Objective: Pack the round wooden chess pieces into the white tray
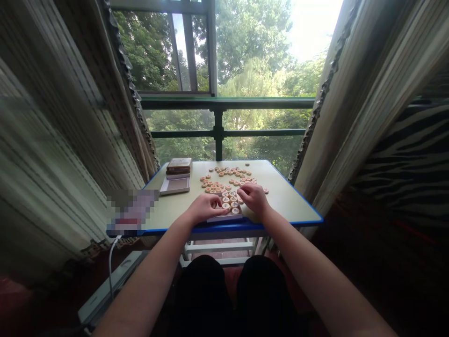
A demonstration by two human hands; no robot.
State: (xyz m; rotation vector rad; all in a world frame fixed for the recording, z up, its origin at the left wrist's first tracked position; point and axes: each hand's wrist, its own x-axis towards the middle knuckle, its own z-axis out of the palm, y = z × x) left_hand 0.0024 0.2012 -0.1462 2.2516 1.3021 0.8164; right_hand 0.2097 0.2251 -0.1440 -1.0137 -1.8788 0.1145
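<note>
A shallow box tray (231,217) at the table's near edge holds rows of round wooden xiangqi pieces (234,204) with dark characters. My left hand (203,208) curls over the tray's left side, with thumb and forefinger bent around a xiangqi piece (214,204). Its other fingers are hidden. At the tray's right edge my right hand (254,196) is closed, fingertips curled down by the pieces; what they hold, if anything, is hidden. Beyond the tray, loose xiangqi pieces (221,173), several with red characters, lie scattered.
An open box lid or tray (175,185) lies at the table's left, with a brown box (179,164) behind it. A blurred flat object (135,210) with a white cable (111,262) sits at the left corner. A green railing (228,104) runs behind the table (291,208); curtains hang on both sides.
</note>
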